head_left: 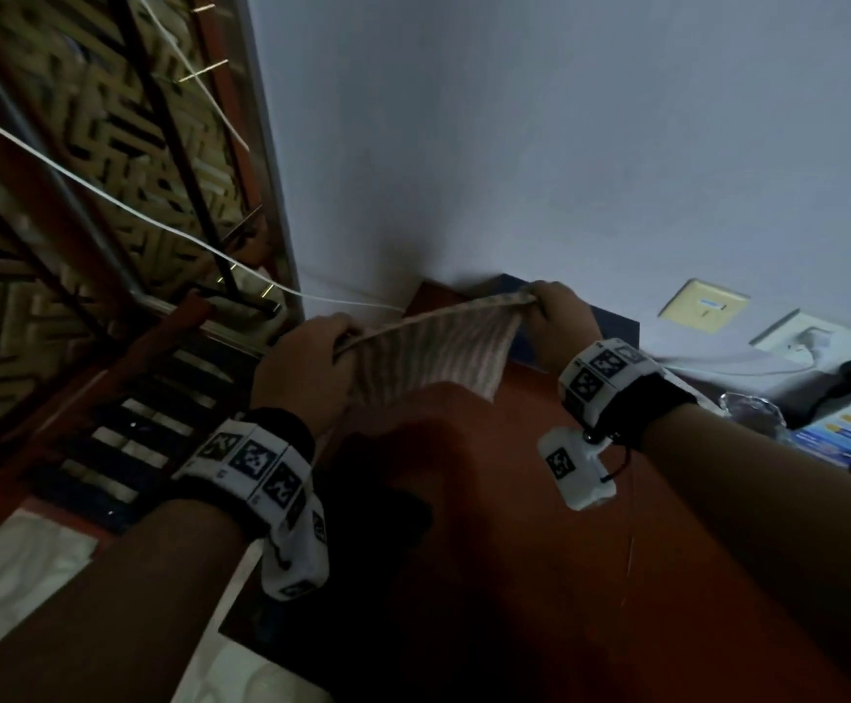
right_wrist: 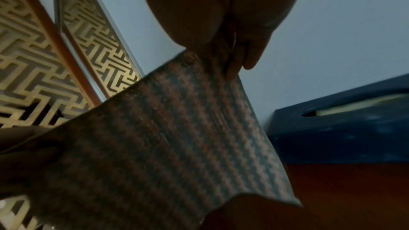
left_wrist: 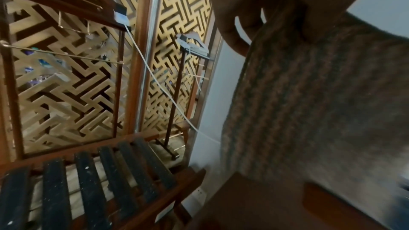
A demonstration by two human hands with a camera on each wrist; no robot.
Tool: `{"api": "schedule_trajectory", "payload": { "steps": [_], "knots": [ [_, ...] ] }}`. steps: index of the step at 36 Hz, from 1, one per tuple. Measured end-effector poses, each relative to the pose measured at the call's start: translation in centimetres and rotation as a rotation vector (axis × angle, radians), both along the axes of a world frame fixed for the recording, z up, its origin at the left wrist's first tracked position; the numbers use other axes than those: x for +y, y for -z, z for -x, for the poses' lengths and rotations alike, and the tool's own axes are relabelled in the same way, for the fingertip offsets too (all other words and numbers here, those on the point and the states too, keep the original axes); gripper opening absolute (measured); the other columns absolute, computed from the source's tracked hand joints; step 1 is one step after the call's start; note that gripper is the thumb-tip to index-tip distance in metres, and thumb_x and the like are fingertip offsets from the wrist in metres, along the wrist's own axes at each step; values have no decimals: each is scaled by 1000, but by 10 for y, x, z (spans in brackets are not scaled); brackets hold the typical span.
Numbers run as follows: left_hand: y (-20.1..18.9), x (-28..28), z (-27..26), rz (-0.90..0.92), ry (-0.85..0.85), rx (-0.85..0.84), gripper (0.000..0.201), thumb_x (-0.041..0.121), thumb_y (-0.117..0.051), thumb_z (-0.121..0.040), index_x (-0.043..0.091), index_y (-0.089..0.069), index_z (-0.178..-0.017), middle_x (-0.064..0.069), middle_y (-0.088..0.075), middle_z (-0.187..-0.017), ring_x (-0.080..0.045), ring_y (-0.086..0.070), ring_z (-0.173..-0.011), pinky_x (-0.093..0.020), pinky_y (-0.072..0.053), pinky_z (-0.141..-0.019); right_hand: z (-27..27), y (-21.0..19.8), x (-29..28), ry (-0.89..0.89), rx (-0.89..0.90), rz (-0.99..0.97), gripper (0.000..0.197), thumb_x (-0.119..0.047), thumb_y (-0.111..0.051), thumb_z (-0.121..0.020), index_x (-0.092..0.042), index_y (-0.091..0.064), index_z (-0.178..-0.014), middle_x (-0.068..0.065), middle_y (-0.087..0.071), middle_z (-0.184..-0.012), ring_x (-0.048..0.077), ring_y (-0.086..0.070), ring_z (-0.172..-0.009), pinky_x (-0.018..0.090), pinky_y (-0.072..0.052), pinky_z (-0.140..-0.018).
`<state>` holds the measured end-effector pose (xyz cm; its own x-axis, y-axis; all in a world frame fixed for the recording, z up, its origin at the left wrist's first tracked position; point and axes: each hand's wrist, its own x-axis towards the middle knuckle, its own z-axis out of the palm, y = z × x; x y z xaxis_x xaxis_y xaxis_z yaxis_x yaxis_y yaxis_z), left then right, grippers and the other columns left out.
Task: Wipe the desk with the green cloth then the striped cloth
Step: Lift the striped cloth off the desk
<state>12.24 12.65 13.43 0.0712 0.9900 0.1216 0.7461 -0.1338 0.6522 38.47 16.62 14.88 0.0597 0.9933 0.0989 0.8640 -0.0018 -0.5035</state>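
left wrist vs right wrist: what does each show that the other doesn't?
Only the left wrist view shows the slatted wooden chair and the white cable running across the lattice. Only the right wrist view shows the dark blue tissue box on the desk. Both show the striped cloth hanging from pinching fingers, the gold lattice screen and the pale wall.

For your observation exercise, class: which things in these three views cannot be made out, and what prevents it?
- Green cloth: in no view; its whereabouts cannot be told.
- Reddish-brown wooden desk: head view, near part lost in dark shadow.
- Beige-and-brown striped cloth: lower edge motion-blurred in the left wrist view.
- Left hand, right hand: fingertips hidden behind the cloth's top edge.
- Dark blue tissue box: right end cut off by the right wrist frame.
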Motion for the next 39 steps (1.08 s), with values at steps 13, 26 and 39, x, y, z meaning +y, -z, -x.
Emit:
{"api": "schedule_trajectory", "payload": {
  "steps": [13, 26, 39],
  "knots": [
    [91, -38, -40, 421, 198, 175, 26, 27, -48, -95, 18, -62, -115, -5, -64, -115, -25, -60, -100, -32, -47, -83, -18, 85, 1, 2, -34, 282, 28, 4, -47, -87, -1, -66, -107, 19, -61, -113, 35, -54, -107, 33, -37, -86],
    [115, -15, -44, 533, 71, 144, 40, 26, -42, -98, 23, -43, -138, -10, -57, -127, -29, -55, -112, -37, -45, -89, -10, 122, 19, 133, 41, 353, 38, -13, -44, -93, -12, -48, -131, 15, -49, -129, 30, -51, -113, 26, -37, -83],
    [149, -14, -61, 479, 430, 558, 43, 38, -46, -94, 34, -42, -137, 0, -25, -152, -22, -23, -139, -44, -18, -112, 18, 166, -48, -93, -310, 592, 66, -53, -49, -87, -30, -26, -144, 7, -14, -155, 33, -25, -135, 51, -27, -107]
  ]
}}
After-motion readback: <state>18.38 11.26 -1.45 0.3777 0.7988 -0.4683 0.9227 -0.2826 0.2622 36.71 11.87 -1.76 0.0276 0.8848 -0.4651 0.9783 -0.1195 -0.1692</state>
